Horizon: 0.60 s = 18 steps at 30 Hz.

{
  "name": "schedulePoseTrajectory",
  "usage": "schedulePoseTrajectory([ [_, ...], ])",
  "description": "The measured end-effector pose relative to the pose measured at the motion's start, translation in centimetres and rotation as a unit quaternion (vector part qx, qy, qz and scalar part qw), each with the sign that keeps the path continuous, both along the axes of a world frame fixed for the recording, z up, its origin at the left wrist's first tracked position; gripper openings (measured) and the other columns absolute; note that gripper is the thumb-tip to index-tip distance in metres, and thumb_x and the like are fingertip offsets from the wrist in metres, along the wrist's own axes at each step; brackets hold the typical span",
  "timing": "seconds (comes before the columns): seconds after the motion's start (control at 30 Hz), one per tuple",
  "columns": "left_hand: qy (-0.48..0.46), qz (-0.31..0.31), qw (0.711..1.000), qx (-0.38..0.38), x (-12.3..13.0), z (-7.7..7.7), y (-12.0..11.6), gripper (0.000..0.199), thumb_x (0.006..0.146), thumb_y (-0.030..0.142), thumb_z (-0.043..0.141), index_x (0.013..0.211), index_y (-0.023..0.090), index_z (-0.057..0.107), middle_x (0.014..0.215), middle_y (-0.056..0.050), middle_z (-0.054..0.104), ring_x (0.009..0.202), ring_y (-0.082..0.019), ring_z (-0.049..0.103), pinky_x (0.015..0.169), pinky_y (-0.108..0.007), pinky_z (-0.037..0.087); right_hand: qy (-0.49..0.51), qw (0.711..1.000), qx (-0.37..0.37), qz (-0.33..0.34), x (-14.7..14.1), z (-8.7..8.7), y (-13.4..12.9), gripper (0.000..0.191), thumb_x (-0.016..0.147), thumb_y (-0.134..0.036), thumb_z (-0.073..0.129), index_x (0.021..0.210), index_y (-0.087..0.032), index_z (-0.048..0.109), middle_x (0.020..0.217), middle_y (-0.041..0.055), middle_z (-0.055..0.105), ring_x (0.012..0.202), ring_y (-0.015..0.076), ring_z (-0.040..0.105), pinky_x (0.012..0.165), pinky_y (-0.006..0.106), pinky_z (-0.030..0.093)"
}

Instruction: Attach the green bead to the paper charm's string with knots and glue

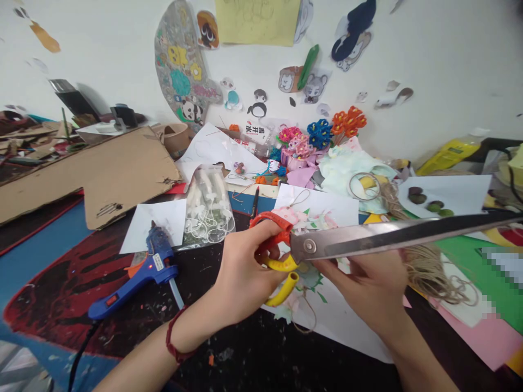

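Observation:
My left hand is closed around the orange-red handle of a large pair of scissors. The scissors' broad metal blade stretches to the right across the view. Beneath the grip are two curved yellow tube-like pieces; whether they belong to the scissors I cannot tell. My right hand is behind and below the blade, which hides most of its fingers. Under both hands lies a white sheet with green and pink paper scraps and a thin string loop.
A blue hot glue gun rests on the left by a clear bag with white strings. Cardboard lies behind it. Twine and coloured paper are on the right. Yarn flowers stand at the back.

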State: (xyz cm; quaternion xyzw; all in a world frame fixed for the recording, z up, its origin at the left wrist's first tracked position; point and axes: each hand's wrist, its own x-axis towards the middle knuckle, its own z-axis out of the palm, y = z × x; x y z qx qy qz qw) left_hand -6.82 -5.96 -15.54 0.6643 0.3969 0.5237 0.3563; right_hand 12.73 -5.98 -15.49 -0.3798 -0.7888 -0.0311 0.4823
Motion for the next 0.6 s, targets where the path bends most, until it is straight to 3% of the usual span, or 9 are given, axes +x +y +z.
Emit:
schedulePoseTrajectory([
  [0.17,-0.003,-0.003,1.0,-0.02,0.0,0.1,0.1,0.021,0.067,0.004,0.069,0.076,0.018,0.057,0.071,0.005,0.047,0.06,-0.008,0.036,0.051,-0.02,0.031,0.035,0.997,-0.059,0.027,-0.1,0.2,-0.2,0.012,0.086,-0.012,0.073,0.086,-0.023,0.068,0.072,-0.0054,0.067,0.061,0.0087,0.059,0.055,0.021,0.046],
  [0.33,0.01,0.026,0.999,-0.043,-0.6,0.8,0.6,0.027,0.071,0.026,0.079,0.074,0.019,0.053,0.071,0.004,0.047,0.061,-0.01,0.039,0.051,-0.022,0.031,0.112,0.985,-0.124,0.052,0.2,0.3,-0.3,0.015,0.087,-0.009,0.07,0.091,-0.024,0.069,0.082,-0.0033,0.069,0.072,0.01,0.062,0.065,0.023,0.049],
  [0.47,0.084,0.061,0.994,-0.027,-1.8,1.0,1.5,0.018,0.08,0.032,0.069,0.088,0.019,0.058,0.087,-0.001,0.059,0.07,-0.014,0.05,0.058,-0.025,0.039,0.161,0.979,-0.12,0.042,0.4,0.6,-0.2,0.015,0.087,-0.009,0.069,0.089,-0.024,0.069,0.08,-0.0034,0.069,0.074,0.0099,0.062,0.063,0.022,0.05],
  [0.6,0.199,0.153,0.968,-0.003,-3.5,1.4,2.7,0.022,0.085,0.036,0.062,0.097,0.019,0.057,0.09,-0.004,0.062,0.072,-0.016,0.053,0.063,-0.028,0.041,0.253,0.957,-0.136,0.037,0.9,0.6,0.1,0.014,0.087,-0.01,0.07,0.088,-0.025,0.072,0.079,-0.003,0.069,0.067,0.0091,0.061,0.054,0.019,0.049],
])
